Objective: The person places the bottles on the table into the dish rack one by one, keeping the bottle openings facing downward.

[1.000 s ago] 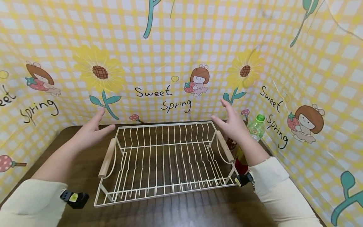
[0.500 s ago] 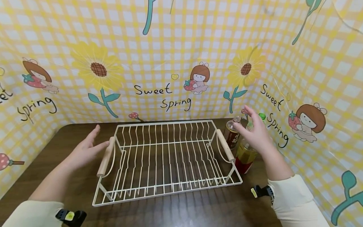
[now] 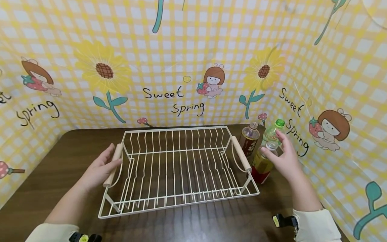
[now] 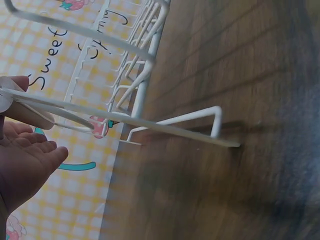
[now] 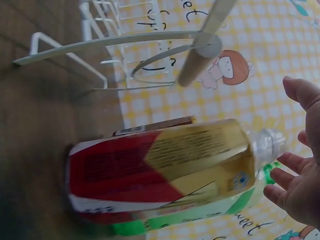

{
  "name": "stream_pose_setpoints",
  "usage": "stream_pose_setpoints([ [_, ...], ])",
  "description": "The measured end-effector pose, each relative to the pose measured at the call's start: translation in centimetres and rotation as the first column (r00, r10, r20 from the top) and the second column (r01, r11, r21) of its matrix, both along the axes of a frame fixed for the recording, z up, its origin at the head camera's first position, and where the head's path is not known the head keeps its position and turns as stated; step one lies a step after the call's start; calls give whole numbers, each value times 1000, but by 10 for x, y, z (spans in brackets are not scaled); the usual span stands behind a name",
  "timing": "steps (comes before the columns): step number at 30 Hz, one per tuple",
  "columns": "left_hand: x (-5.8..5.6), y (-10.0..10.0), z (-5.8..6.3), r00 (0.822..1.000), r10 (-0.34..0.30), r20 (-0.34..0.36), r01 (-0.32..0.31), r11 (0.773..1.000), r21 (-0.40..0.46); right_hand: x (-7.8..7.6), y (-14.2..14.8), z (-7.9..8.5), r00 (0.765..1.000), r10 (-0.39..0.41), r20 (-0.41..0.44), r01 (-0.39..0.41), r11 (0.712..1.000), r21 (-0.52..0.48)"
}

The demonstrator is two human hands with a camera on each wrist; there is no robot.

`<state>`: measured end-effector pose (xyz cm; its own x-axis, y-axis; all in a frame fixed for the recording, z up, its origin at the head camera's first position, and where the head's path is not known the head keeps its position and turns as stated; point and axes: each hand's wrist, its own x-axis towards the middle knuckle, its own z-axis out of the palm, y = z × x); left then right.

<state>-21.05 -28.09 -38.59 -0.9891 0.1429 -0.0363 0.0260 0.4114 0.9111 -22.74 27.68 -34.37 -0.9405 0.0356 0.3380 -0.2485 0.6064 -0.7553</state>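
Note:
A cream wire dish rack (image 3: 178, 205) with wooden handles lies across the table. My left hand (image 3: 98, 171) is at the left handle (image 3: 110, 177), its thumb overlapping the handle in the head view. The left wrist view has the fingers loosely extended beside that handle, not wrapped round it. To the right of the rack stands a drink bottle (image 5: 165, 170) with a red and yellow label and clear top. Around its neck area my right hand (image 3: 285, 159) is spread, thumb apart from the fingers; contact cannot be made out.
Behind the red and yellow bottle stand a dark-labelled bottle (image 3: 249, 141) and a green-capped bottle (image 3: 273, 132). The rack's right handle (image 3: 241, 153) is close to them. A checked yellow cloth (image 3: 169, 60) hangs behind and beside the brown table (image 3: 193, 225).
My right hand has moved right and down, from above the rack's right handle to the red and yellow bottle. My left hand has lowered to the left handle. The rack stays put.

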Motion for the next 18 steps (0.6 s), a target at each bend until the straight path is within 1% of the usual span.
stream_pose_setpoints([
  [3,1,1,-4,1000,-12,-7,13,998,69,3,4,-10,1000,-5,2,5,1000,13],
  [5,3,1,-6,1000,-24,-12,25,995,99,5,5,-15,1000,-14,5,14,1000,14],
  [9,6,0,-10,999,-34,-12,36,990,135,7,7,-27,999,-34,25,34,999,-17],
  [12,8,-1,-12,999,-43,-13,44,989,143,7,9,-35,998,-43,42,45,998,-40],
  [18,7,-2,-16,997,-78,-21,80,981,178,3,13,-52,996,-45,71,50,997,-61],
])
